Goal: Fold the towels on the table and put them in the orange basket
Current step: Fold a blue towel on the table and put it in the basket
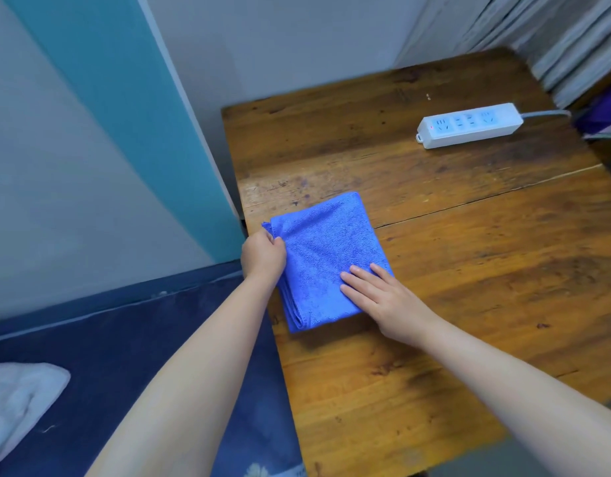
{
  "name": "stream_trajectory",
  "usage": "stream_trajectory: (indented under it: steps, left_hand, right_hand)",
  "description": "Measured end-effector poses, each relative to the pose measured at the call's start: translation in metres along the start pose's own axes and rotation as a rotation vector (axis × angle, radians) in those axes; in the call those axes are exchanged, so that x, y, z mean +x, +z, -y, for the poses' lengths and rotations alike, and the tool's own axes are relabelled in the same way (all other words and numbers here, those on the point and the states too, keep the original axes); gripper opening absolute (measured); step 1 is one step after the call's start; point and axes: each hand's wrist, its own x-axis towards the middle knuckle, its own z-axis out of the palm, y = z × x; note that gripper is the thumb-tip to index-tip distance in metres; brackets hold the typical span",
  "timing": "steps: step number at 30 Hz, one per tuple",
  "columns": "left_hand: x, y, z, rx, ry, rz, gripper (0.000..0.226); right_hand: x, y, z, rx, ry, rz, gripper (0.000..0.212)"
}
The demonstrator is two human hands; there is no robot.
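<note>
While your left hand (264,253) pinches the folded blue towel's (326,256) left edge, your right hand (383,297) presses flat — fingers straight — on its near-right corner on the wooden table (469,270).

Your left hand (262,254) grips the left edge of the folded blue towel (326,249) near the wooden table (469,270)'s left side; your right hand (383,297) rests flat on its near right corner; a white power strip (469,125) lies well apart at the far side.

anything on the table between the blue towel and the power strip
Nothing. In the head view only bare wood of the table shows between the blue towel and the white power strip.
</note>
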Motion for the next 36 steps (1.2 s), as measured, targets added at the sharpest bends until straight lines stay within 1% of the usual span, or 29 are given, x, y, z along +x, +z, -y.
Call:
stream_trajectory:
  steps: [1, 2, 3, 4, 6, 7, 8, 9, 10, 12, 14, 15, 16, 17, 19, 20, 21, 24, 25, 26, 27, 29, 32, 34, 35, 36]
  left_hand:
    - [-0.002, -0.001, 0.000, -0.005, -0.007, 0.006, 0.038]
    - [-0.002, -0.001, 0.002, -0.009, -0.005, 0.012, 0.037]
    - [-0.004, -0.001, 0.003, 0.000, 0.005, 0.021, 0.036]
    - [-0.005, -0.001, 0.003, 0.010, 0.032, 0.014, 0.031]
    - [-0.012, -0.002, 0.002, 0.056, 0.073, -0.007, 0.008]
    - [-0.016, -0.002, 0.003, 0.124, 0.115, -0.036, 0.027]
    - [-0.020, 0.001, 0.005, 0.204, 0.177, -0.058, 0.041]
    - [-0.028, 0.000, 0.007, 0.271, 0.273, -0.091, 0.048]
    - [-0.037, 0.001, 0.007, 0.318, 0.399, -0.103, 0.050]
    - [-0.054, 0.006, 0.012, 0.362, 0.682, -0.069, 0.047]
    - [-0.070, 0.014, 0.022, 0.445, 0.880, 0.024, 0.045]
    - [-0.080, 0.017, 0.025, 0.525, 0.875, 0.175, 0.050]
    - [-0.084, 0.024, 0.034, 0.601, 0.856, 0.279, 0.057]
    - [-0.086, 0.027, 0.042, 0.702, 0.801, 0.356, 0.063]
    - [-0.085, 0.034, 0.054, 0.817, 0.781, 0.343, 0.069]
    - [-0.085, 0.035, 0.057, 0.853, 0.778, 0.309, 0.071]
    - [-0.084, 0.034, 0.059, 0.864, 0.768, 0.279, 0.071]
    - [-0.083, 0.027, 0.056, 0.838, 0.855, 0.113, 0.071]
    - [-0.082, 0.026, 0.056, 0.840, 0.903, 0.079, 0.068]
    - [-0.081, 0.025, 0.054, 0.850, 0.929, 0.061, 0.067]
    - [-0.079, 0.024, 0.054, 0.856, 0.932, 0.069, 0.068]
    - [-0.075, 0.026, 0.060, 0.855, 0.963, 0.027, 0.069]
    - [-0.080, 0.024, 0.056, 0.878, 0.869, 0.090, 0.073]
    - [-0.081, 0.024, 0.052, 0.943, 0.789, 0.190, 0.074]
    - [-0.082, 0.025, 0.051, 0.976, 0.752, 0.206, 0.072]
    - [-0.083, 0.025, 0.049, 0.964, 0.731, 0.178, 0.072]
  right_hand:
    - [0.000, 0.000, 0.000, -0.005, -0.005, -0.010, 0.043]
    - [0.000, 0.000, 0.001, -0.010, -0.016, -0.001, 0.040]
    - [-0.001, 0.000, 0.002, -0.007, -0.022, 0.024, 0.041]
    - [0.000, -0.001, 0.002, 0.001, -0.015, 0.075, 0.048]
    - [0.000, -0.004, 0.002, 0.005, -0.002, 0.164, 0.061]
    - [0.000, -0.005, 0.003, -0.004, -0.002, 0.175, 0.063]
    - [-0.002, -0.006, 0.002, -0.008, 0.003, 0.167, 0.065]
    - [-0.005, -0.006, 0.002, -0.001, 0.021, 0.142, 0.067]
    - [-0.008, -0.007, 0.001, 0.013, 0.055, 0.119, 0.069]
    - [-0.018, -0.007, -0.001, 0.021, 0.139, 0.094, 0.070]
    - [-0.026, -0.006, -0.001, 0.006, 0.179, 0.096, 0.066]
    - [-0.030, -0.005, -0.001, 0.001, 0.173, 0.102, 0.062]
    - [-0.032, -0.004, -0.002, -0.004, 0.161, 0.104, 0.058]
    - [-0.032, -0.003, -0.003, -0.012, 0.147, 0.100, 0.056]
    - [-0.031, -0.003, -0.008, -0.029, 0.120, 0.108, 0.058]
    - [-0.029, -0.003, -0.009, -0.043, 0.108, 0.112, 0.059]
    - [-0.027, -0.003, -0.012, -0.056, 0.100, 0.115, 0.058]
    - [-0.021, -0.005, -0.021, -0.060, 0.084, 0.122, 0.047]
    - [-0.020, -0.006, -0.023, -0.051, 0.080, 0.138, 0.048]
    - [-0.018, -0.008, -0.025, -0.038, 0.076, 0.163, 0.054]
    - [-0.018, -0.009, -0.027, -0.030, 0.072, 0.179, 0.060]
    - [-0.017, -0.009, -0.029, 0.015, 0.061, 0.176, 0.061]
    - [-0.013, -0.010, -0.029, 0.056, 0.041, 0.166, 0.058]
    - [-0.008, -0.012, -0.030, 0.008, -0.004, 0.175, 0.057]
    - [-0.006, -0.013, -0.030, -0.015, -0.026, 0.182, 0.054]
    - [-0.003, -0.014, -0.031, -0.032, -0.048, 0.190, 0.051]
